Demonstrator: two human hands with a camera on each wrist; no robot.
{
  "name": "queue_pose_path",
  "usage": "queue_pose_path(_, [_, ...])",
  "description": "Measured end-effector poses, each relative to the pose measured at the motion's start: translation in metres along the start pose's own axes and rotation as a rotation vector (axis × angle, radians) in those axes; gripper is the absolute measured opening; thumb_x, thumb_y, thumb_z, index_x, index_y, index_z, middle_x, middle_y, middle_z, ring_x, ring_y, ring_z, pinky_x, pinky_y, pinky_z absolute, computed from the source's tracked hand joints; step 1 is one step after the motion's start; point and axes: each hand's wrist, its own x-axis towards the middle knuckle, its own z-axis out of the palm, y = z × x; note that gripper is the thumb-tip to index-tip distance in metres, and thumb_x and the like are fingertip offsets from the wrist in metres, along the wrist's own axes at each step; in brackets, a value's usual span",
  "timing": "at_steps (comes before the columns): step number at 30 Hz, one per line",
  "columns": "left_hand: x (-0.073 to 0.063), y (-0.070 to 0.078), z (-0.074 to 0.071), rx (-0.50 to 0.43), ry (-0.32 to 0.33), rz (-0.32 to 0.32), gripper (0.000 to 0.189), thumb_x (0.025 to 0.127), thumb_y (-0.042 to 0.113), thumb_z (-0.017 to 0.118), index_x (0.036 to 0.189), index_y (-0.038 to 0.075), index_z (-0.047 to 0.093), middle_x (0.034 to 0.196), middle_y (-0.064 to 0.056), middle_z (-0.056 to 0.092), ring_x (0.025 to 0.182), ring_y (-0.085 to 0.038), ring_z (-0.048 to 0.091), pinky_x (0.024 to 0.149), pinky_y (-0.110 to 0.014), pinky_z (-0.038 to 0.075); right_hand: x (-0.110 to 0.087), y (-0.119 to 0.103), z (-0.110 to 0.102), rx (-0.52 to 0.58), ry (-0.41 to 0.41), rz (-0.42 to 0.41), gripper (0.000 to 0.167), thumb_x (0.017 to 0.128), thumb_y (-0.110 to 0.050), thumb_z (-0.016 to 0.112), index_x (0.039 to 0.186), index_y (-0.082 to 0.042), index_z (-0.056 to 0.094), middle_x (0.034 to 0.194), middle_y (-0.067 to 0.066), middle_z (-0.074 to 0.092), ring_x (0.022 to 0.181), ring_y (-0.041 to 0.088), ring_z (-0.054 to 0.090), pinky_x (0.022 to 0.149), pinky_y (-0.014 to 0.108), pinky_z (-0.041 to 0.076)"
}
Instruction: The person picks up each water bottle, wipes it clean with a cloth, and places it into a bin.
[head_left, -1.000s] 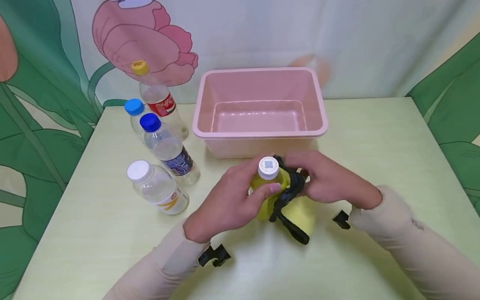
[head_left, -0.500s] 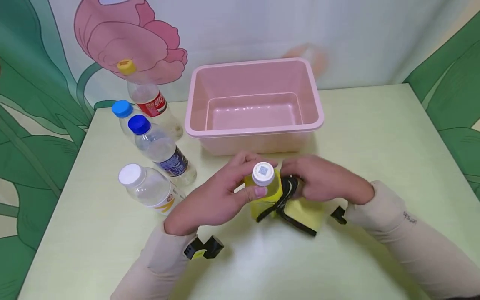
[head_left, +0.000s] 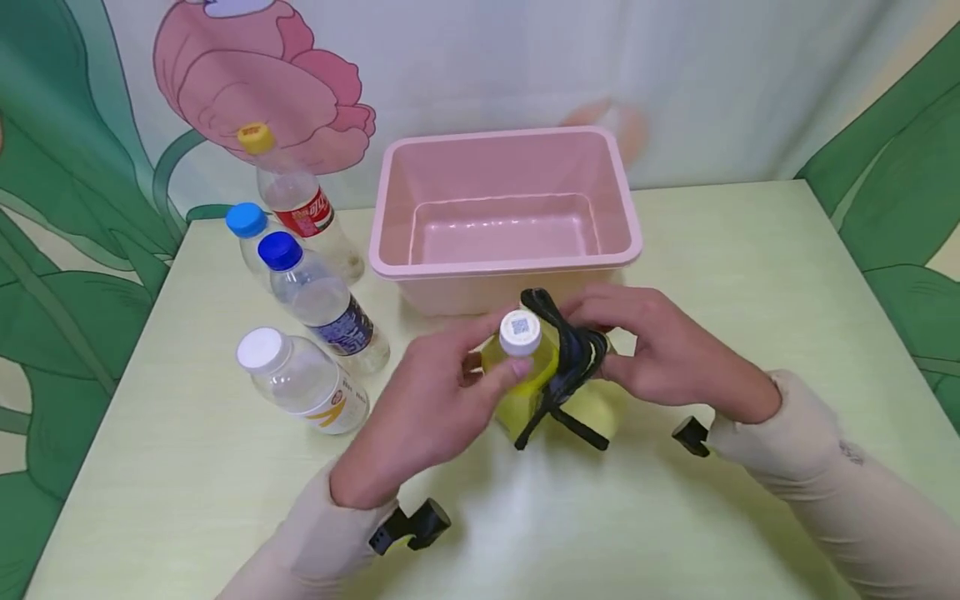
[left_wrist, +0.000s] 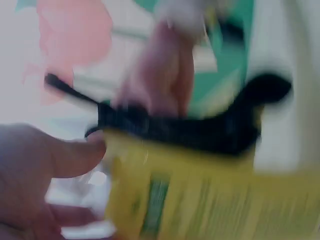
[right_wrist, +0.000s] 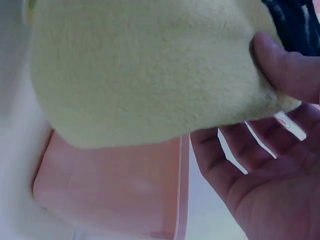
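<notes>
Thumb and curled fingers of our left grip [head_left: 427, 408] hold the white-capped bottle [head_left: 542, 363], which sits at that grip's right side, cap uppermost, on the near side of the pink bin [head_left: 504, 268]. Just right of the bottle, between our two grips, lie looped black cords [head_left: 573, 367], a loop reaching far and two ends near, with a pale yellow cloth [right_wrist: 150, 75] showing beneath them. Our right grip [head_left: 663, 350] is closed on that cloth in a pinch, the cloth lying to its left. From the head view we cannot make out how it takes hold; the right wrist view shows the thumb pressed on the fuzzy face, other fingers behind. The left wrist view adds dark green print on yellow under the cords, too blurred for us to read. The head view plainly shows four other bottles [head_left: 322, 308] on the left of the surface [head_left: 750, 292], the yellow-topped one farthest, the white-topped one nearest.
</notes>
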Motion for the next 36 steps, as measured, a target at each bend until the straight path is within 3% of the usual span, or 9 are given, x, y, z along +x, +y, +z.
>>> queue_pose_path(4, [-0.004, 0.005, 0.016, 0.035, 0.045, -0.012, 0.049, 0.086, 0.035, 0.086, 0.129, 0.019, 0.070, 0.109, 0.004, 0.077, 0.077, -0.014, 0.061, 0.066, -0.028, 0.052, 0.001, 0.006, 0.005, 0.035, -0.051, -0.027, 0.038, 0.078, 0.012, 0.078, 0.101, -0.018, 0.074, 0.106, -0.008, 0.071, 0.096, 0.007, 0.066, 0.088, 0.024, 0.055])
queue_pose_path(9, [-0.004, 0.000, 0.025, -0.045, 0.109, 0.109, 0.038, 0.085, 0.022, 0.087, 0.118, 0.012, 0.072, 0.107, 0.000, 0.077, 0.084, -0.012, 0.065, 0.072, -0.026, 0.056, -0.004, 0.023, 0.026, -0.017, -0.134, 0.062, 0.039, 0.074, 0.014, 0.066, 0.088, -0.021, 0.072, 0.083, -0.012, 0.062, 0.074, 0.004, 0.054, 0.069, 0.023, 0.050])
queue_pose_path(14, [0.000, -0.007, 0.026, -0.248, 0.075, 0.138, 0.033, 0.084, 0.008, 0.086, 0.115, 0.006, 0.075, 0.113, -0.006, 0.076, 0.100, -0.015, 0.070, 0.086, -0.031, 0.062, -0.017, 0.046, 0.058, -0.124, -0.275, 0.268, 0.034, 0.070, 0.007, 0.069, 0.086, -0.022, 0.074, 0.077, -0.014, 0.066, 0.071, 0.005, 0.055, 0.072, 0.025, 0.053])
queue_pose_path(17, [0.003, -0.009, 0.021, -0.306, 0.013, 0.092, 0.041, 0.084, 0.006, 0.085, 0.124, 0.005, 0.074, 0.128, -0.009, 0.070, 0.112, -0.020, 0.068, 0.094, -0.034, 0.062, -0.018, 0.048, 0.054, -0.197, -0.314, 0.283, 0.033, 0.067, 0.005, 0.074, 0.085, -0.023, 0.074, 0.077, -0.014, 0.066, 0.072, 0.005, 0.055, 0.074, 0.028, 0.054])
queue_pose_path(20, [0.005, -0.007, 0.013, -0.179, -0.028, 0.046, 0.052, 0.088, 0.014, 0.084, 0.138, 0.013, 0.068, 0.143, -0.010, 0.058, 0.123, -0.025, 0.063, 0.096, -0.038, 0.061, -0.014, 0.039, 0.034, -0.208, -0.249, 0.217, 0.033, 0.072, 0.007, 0.077, 0.090, -0.021, 0.073, 0.082, -0.011, 0.065, 0.075, 0.007, 0.054, 0.074, 0.029, 0.053])
queue_pose_path(24, [0.003, 0.001, 0.005, 0.055, -0.032, 0.021, 0.052, 0.096, 0.021, 0.075, 0.146, 0.020, 0.060, 0.139, -0.009, 0.060, 0.120, -0.027, 0.062, 0.092, -0.044, 0.058, -0.009, 0.019, 0.007, -0.110, -0.044, 0.104, 0.033, 0.080, 0.007, 0.081, 0.101, -0.018, 0.075, 0.100, -0.004, 0.075, 0.083, 0.007, 0.060, 0.071, 0.025, 0.053])
queue_pose_path(28, [0.002, 0.005, 0.010, 0.103, 0.016, 0.054, 0.049, 0.096, 0.016, 0.073, 0.142, 0.012, 0.056, 0.126, -0.010, 0.067, 0.114, -0.027, 0.065, 0.099, -0.047, 0.056, -0.004, 0.006, -0.004, -0.034, 0.093, 0.059, 0.038, 0.081, 0.005, 0.082, 0.110, -0.018, 0.077, 0.108, -0.004, 0.079, 0.084, 0.005, 0.063, 0.073, 0.021, 0.054])
queue_pose_path(33, [0.000, 0.001, 0.031, 0.129, 0.143, 0.097, 0.057, 0.091, 0.020, 0.081, 0.139, 0.005, 0.054, 0.121, -0.011, 0.067, 0.109, -0.027, 0.067, 0.096, -0.046, 0.058, -0.004, 0.016, 0.009, -0.032, 0.108, 0.057, 0.042, 0.079, 0.013, 0.077, 0.109, -0.016, 0.077, 0.098, -0.006, 0.078, 0.077, 0.003, 0.064, 0.070, 0.023, 0.056])
queue_pose_path(36, [-0.003, -0.004, 0.044, 0.160, 0.236, 0.144, 0.057, 0.090, 0.018, 0.080, 0.137, 0.002, 0.053, 0.121, -0.013, 0.066, 0.106, -0.026, 0.068, 0.093, -0.043, 0.061, -0.005, 0.027, 0.023, -0.065, 0.072, 0.057, 0.036, 0.077, 0.015, 0.074, 0.096, -0.015, 0.077, 0.090, -0.007, 0.077, 0.074, 0.003, 0.062, 0.067, 0.026, 0.056])
